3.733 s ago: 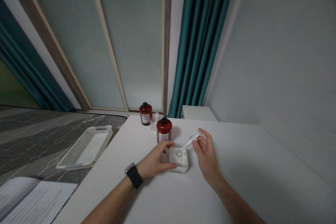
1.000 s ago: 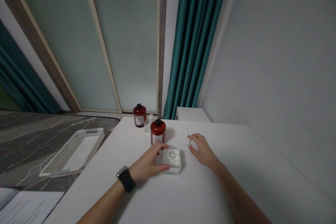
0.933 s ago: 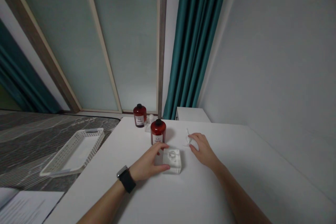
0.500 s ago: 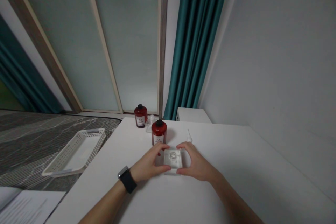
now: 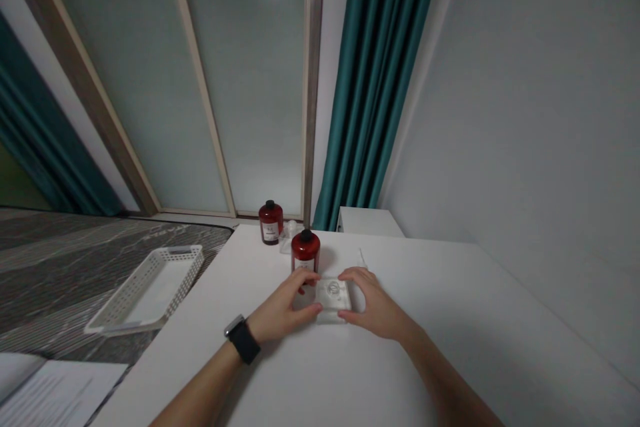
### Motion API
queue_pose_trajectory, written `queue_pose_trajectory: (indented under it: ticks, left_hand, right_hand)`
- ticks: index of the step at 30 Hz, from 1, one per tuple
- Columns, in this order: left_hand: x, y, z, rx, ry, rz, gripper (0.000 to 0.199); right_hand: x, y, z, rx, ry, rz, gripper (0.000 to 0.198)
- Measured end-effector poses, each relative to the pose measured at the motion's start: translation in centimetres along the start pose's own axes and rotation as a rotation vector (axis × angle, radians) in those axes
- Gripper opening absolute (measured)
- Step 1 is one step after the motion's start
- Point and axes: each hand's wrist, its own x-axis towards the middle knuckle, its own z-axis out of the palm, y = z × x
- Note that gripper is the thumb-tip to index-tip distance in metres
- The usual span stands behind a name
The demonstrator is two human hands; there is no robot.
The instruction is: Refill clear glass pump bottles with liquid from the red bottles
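Red bottle [image 5: 305, 248] behind clear bottle [image 5: 333, 295]

The table [image 5: 475, 333] allows passage rightward, while the nearer bottle [image 5: 305, 251] blocks ahead-left.

Clear sq. bottle [image 5: 333, 296], neck up, btwn L hand [image 5: 286, 307] & R hand [image 5: 377, 307].

The right hand [image 5: 377, 307] partly hides a slim whitish pump [image 5: 362, 258]. Cropped at left, the open white book [image 5: 63, 387] is illegible.
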Motion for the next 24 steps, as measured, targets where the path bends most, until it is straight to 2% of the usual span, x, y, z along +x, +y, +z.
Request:
queue_pose_trajectory:
  ticks: [6,12,18,20,24]
  left_hand:
    - [0.1,0.2,-0.2,0.005,0.030,-0.010,0.034]
    - [0.1,0.5,-0.2,-0.009,-0.022,-0.061,0.026]
    - [0.2,0.7,-0.7,-0.074,-0.018,-0.099,0.021]
    - [0.2,0.7,-1.1,-0.077,0.050,-0.105,0.018]
    - [0.4,0.0,-1.3,0.006,0.394,-0.035,0.015]
  right_hand:
    - [0.4,0.9,0.3,-0.061,0.036,0.010,0.052]
    - [0.7,1.7,0.5,-0.101,0.076,0.016,0.050]
    - [0.6,2.2,0.8,-0.133,0.096,0.002,0.050]
    - [0.4,2.3,0.9,-0.136,0.106,0.003,0.056]
    - [-0.1,2.4,1.3,-0.121,0.157,-0.001,0.066]
